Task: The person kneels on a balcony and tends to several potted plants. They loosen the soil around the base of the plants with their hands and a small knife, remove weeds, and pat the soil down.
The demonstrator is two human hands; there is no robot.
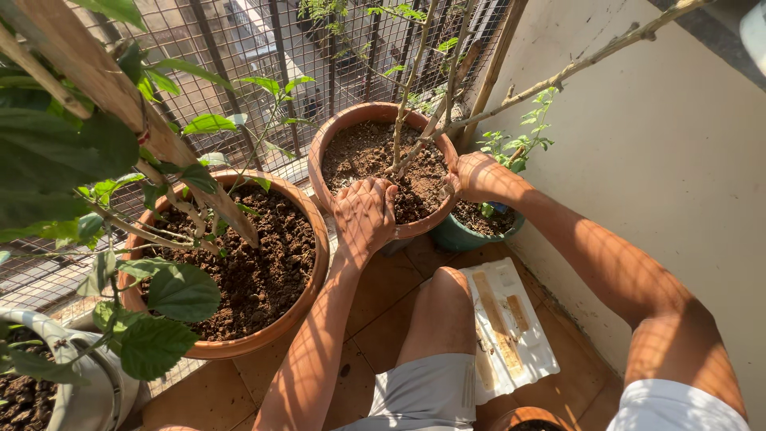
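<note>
Hands are gripping the round terracotta pot of dark soil from 2 sides: the left hand is curling its fingers over the near rim, closed on it, and the right hand is wrapping around the far right edge beside the bare woody stem. The pot is standing on the tiled floor against the wire mesh railing, between the larger terracotta pot and a small teal pot. The step looks like taking hold to shift or turn it; the next move is calling for an even grip, keeping the stem clear of the railing. A white moulded plastic tray with tan strips is lying flat by the knee.
</note>
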